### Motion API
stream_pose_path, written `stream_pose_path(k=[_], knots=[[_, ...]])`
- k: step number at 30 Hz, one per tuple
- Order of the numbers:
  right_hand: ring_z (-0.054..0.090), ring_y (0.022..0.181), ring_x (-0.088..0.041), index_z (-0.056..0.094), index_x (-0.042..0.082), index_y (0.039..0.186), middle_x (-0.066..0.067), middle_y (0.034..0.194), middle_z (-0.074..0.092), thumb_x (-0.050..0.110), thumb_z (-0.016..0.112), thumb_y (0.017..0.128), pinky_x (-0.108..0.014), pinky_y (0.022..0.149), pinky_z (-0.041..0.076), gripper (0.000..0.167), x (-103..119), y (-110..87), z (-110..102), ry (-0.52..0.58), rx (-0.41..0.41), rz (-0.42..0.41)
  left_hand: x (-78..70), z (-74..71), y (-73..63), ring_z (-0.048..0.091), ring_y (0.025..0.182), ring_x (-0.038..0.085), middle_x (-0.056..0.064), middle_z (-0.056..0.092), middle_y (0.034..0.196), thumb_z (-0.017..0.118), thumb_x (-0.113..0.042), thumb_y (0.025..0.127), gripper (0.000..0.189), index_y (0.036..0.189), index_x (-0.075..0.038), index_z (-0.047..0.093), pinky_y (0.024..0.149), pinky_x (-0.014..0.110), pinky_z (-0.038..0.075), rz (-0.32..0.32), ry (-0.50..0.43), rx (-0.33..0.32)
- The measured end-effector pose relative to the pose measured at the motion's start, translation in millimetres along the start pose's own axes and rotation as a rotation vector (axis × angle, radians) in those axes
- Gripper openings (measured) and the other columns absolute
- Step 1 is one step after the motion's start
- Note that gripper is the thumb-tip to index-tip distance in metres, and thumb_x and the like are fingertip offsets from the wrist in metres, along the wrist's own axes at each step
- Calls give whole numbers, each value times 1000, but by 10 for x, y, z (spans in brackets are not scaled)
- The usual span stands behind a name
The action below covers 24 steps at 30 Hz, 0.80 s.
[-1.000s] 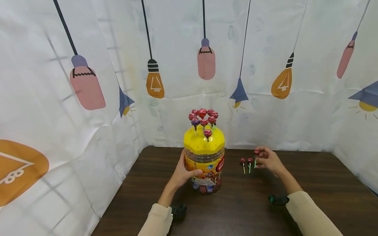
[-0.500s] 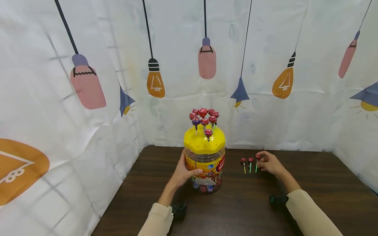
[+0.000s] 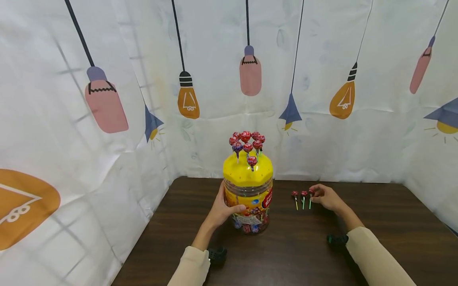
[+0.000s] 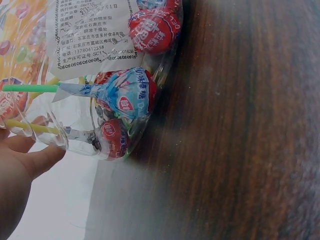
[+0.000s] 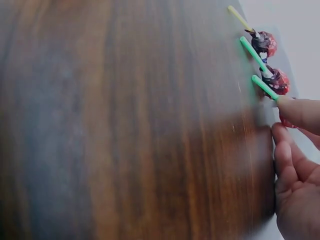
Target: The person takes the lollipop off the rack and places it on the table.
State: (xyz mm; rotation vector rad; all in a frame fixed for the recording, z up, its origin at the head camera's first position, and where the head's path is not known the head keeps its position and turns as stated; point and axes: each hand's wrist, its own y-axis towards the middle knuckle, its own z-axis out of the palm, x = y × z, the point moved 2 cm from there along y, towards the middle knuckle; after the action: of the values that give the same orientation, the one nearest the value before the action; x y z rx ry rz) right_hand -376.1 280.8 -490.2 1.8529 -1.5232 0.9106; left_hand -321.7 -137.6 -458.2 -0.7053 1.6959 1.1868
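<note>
white cloth [image 3: 218, 71] with printed lamps hangs behind your workplace, and before it stretches the dark brown table [image 3: 282, 254]. on this table, in front of you, stands the big clear jar [image 3: 250, 198], upright, with candies visible through its wall and a yellow lid [image 3: 237, 174] on top. your left hand [image 3: 220, 210] grasps the jar from its left side: the thumb lies across the front, spread away from the other fingers, which go around behind and are partly hidden from you. your right hand [image 3: 328, 198], well apart from the jar, is nearly closed: the thumb and a finger pinch a green-stick lollipop [image 5: 264, 86], and in the right wrist view your thumb stands in the way of its head. under each sleeve you wear a black device, one left [image 3: 216, 256], one right [image 3: 337, 240]. just beside the pinched lollipop, two others lie in a row, the middle lollipop [image 3: 303, 203] and the yellow-stick lollipop [image 3: 296, 203]. more lollipops [image 3: 247, 148] stand in the lid, mostly red.
</note>
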Motion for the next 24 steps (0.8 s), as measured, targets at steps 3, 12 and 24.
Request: stream_pose_path(k=[3, 12, 24], knots=[[56, 102, -31, 55, -4, 132, -24, 116, 58, 13, 69, 98, -36, 74, 47, 41, 14, -6, 13, 2, 3, -2, -7, 3, -9, 52, 133, 23, 2, 44, 151, 82, -34, 88, 96, 160, -36, 18, 114, 43, 44, 2, -1, -4], [56, 111, -39, 52, -6, 135, -29, 125, 55, 14, 69, 97, -42, 81, 51, 46, 32, -19, 2, 7, -4, 6, 40, -4, 10, 53, 131, 20, 6, 45, 151, 81, -32, 89, 95, 160, -31, 18, 113, 39, 46, 25, -8, 6], [59, 101, -25, 55, 1, 135, -23, 124, 58, 21, 65, 101, -31, 76, 52, 41, 963, -103, -81, 53, -278, -184, -1, 2, -1, 53, 132, 21, 1, 46, 151, 81, -30, 90, 93, 159, -35, 19, 114, 41, 45, -5, -3, 1]])
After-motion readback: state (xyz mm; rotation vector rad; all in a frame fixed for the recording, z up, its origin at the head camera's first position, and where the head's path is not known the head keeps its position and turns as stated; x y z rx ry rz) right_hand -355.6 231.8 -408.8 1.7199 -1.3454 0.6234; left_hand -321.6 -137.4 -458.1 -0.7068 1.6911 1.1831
